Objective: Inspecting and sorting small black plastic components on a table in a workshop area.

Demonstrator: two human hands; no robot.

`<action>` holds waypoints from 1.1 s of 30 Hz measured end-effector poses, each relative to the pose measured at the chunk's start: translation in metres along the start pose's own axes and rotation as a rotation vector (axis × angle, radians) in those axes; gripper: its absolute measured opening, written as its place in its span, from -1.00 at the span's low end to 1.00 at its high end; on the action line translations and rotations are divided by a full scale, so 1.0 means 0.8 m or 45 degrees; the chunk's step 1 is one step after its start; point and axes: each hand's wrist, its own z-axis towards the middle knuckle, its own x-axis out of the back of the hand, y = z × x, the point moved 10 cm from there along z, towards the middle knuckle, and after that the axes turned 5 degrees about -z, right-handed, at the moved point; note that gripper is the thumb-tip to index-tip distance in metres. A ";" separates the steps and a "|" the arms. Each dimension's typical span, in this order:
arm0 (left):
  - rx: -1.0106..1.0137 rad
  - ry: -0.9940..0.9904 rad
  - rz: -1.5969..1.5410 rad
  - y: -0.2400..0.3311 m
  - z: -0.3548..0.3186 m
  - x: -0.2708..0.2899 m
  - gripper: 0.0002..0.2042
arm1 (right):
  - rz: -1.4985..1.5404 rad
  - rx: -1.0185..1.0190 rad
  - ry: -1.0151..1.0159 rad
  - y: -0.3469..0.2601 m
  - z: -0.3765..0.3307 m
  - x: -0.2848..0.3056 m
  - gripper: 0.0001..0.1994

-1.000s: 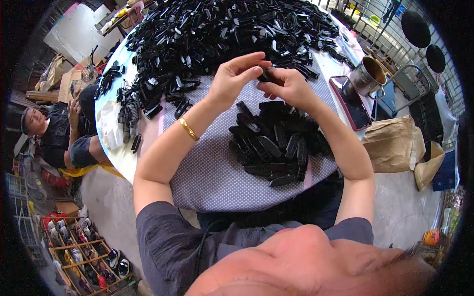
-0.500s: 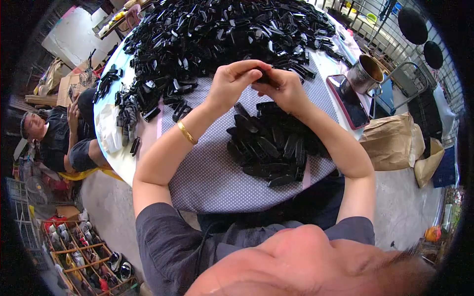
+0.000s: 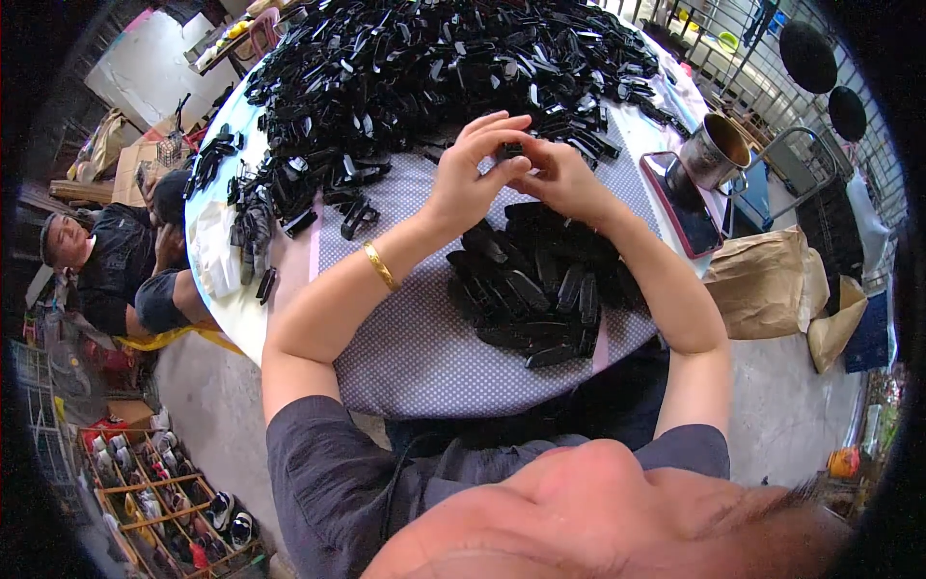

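My left hand (image 3: 470,183) and my right hand (image 3: 571,181) meet above the table, between a large far pile of black plastic pieces (image 3: 424,72) and a smaller near heap (image 3: 526,285). Both hands pinch one small black plastic piece (image 3: 512,151), held end-on at the fingertips. Fingers cover most of it, so its exact kind does not show. The loose pieces are long, narrow and glossy, some with slender arms like clips. The near heap lies below my right wrist, on a grey dotted cloth (image 3: 405,357).
A red-edged phone (image 3: 681,205) and a metal mug (image 3: 715,151) stand at the table's right. Dark gloves (image 3: 253,236) and a white cloth (image 3: 212,251) lie at its left edge. Another person (image 3: 121,261) sits at the left. Brown paper bags (image 3: 767,285) stand at the right.
My left hand has shifted slightly right and its fingers have lifted and loosened. The small piece has turned between my fingertips. The seated person's hand has dropped from the chest.
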 end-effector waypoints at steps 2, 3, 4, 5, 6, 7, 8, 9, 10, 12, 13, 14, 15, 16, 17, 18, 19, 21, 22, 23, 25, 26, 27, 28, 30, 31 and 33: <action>0.086 0.040 -0.170 -0.007 0.000 0.006 -0.77 | 0.063 -0.046 0.032 0.001 0.002 0.011 -0.68; 0.085 0.039 -0.170 -0.004 -0.001 0.006 -0.77 | 0.062 -0.046 0.033 0.004 0.003 0.015 -0.68; 0.144 0.005 -0.167 -0.002 -0.003 0.003 -0.78 | 0.023 -0.026 0.147 0.005 0.004 0.032 -0.68; 0.202 -0.030 -0.165 -0.004 -0.005 0.000 -0.78 | -0.016 -0.007 0.261 0.005 0.003 0.049 -0.67; 0.242 -0.070 -0.291 -0.011 -0.007 -0.009 -0.78 | -0.107 -0.053 0.355 0.009 0.001 0.066 -0.66; 0.238 -0.073 -0.297 -0.011 -0.006 -0.013 -0.78 | -0.113 -0.056 0.359 0.014 -0.001 0.078 -0.66; 0.319 -0.075 -0.427 -0.017 -0.008 -0.017 -0.77 | -0.433 -0.024 0.511 0.011 -0.006 0.102 -0.71; 0.400 -0.077 -0.557 -0.023 -0.010 -0.022 -0.77 | -0.755 0.008 0.660 0.004 -0.012 0.122 -0.76; 0.400 -0.078 -0.557 -0.023 -0.010 -0.022 -0.77 | -0.755 0.007 0.661 0.006 -0.013 0.130 -0.76; 0.490 -0.103 -0.650 -0.030 -0.013 -0.024 -0.76 | -1.002 -0.100 0.561 0.015 -0.009 0.135 -0.76; 0.489 -0.107 -0.652 -0.027 -0.012 -0.023 -0.76 | -1.004 -0.103 0.564 0.019 -0.009 0.139 -0.76; 0.430 -0.240 -0.450 -0.015 -0.011 -0.028 -0.76 | -1.040 -0.084 0.496 0.023 -0.007 0.134 -0.74; 0.368 -0.371 -0.246 -0.005 -0.012 -0.034 -0.75 | -1.076 -0.065 0.427 0.027 -0.006 0.128 -0.71; 0.250 -0.485 -0.207 0.013 -0.013 -0.043 -0.74 | -1.103 -0.073 0.399 0.030 -0.006 0.125 -0.70; 0.249 -0.488 -0.209 0.020 -0.012 -0.043 -0.74 | -1.104 -0.076 0.400 0.037 -0.008 0.125 -0.70; 0.092 -0.732 -0.084 0.043 -0.021 -0.062 -0.72 | -1.169 -0.063 0.366 0.044 -0.008 0.121 -0.70; -0.067 -0.971 0.044 0.061 -0.036 -0.080 -0.71 | -1.233 -0.050 0.329 0.043 -0.008 0.116 -0.70; -0.147 -0.963 0.011 0.069 -0.036 -0.083 -0.70 | -1.236 -0.239 0.171 0.060 -0.008 0.114 -0.71; -0.129 -0.930 0.021 0.063 -0.028 -0.079 -0.72 | -1.228 -0.249 0.189 0.061 -0.008 0.116 -0.75; -0.113 -0.898 0.030 0.056 -0.019 -0.076 -0.75 | -1.221 -0.259 0.208 0.062 -0.008 0.119 -0.79; -0.105 -0.744 0.226 0.030 0.007 -0.068 -0.82 | -1.216 -0.306 0.178 0.061 -0.005 0.118 -0.78; -0.187 -0.693 0.457 0.013 0.014 -0.068 -0.81 | -1.212 -0.345 0.146 0.063 -0.003 0.115 -0.77; -0.268 -0.638 0.687 -0.004 0.018 -0.070 -0.78 | -1.210 -0.340 0.143 0.061 -0.002 0.112 -0.77; -0.269 -0.637 0.684 -0.023 0.022 -0.077 -0.78 | -1.184 -0.338 0.178 0.060 -0.005 0.115 -0.75; -0.536 -0.663 0.883 -0.028 0.020 -0.097 -0.75 | -1.160 -0.332 0.218 0.064 -0.005 0.117 -0.72; -0.543 -0.665 0.878 -0.027 0.021 -0.102 -0.75 | -1.156 -0.075 0.320 0.047 -0.003 0.113 -0.73; -0.509 -0.695 1.008 -0.032 0.021 -0.113 -0.79 | -1.148 0.177 0.423 0.037 -0.007 0.109 -0.73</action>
